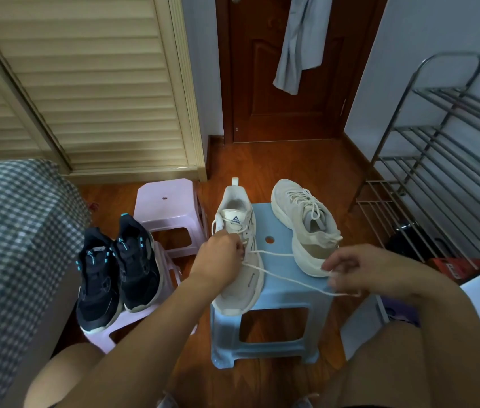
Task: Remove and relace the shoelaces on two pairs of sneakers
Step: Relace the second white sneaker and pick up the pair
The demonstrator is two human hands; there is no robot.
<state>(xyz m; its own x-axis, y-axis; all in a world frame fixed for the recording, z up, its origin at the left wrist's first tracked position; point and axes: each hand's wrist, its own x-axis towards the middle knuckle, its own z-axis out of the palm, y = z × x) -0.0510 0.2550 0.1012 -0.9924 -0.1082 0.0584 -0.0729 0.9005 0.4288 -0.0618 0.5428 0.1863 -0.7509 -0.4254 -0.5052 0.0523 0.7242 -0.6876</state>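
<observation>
On the blue stool, a cream sneaker lay along the left edge, its mate at the far right corner. The left hand pinched the lace at the eyelets; the right hand pinched its loose ends, fingers curled. Two black sneakers sat on a pink stool.
</observation>
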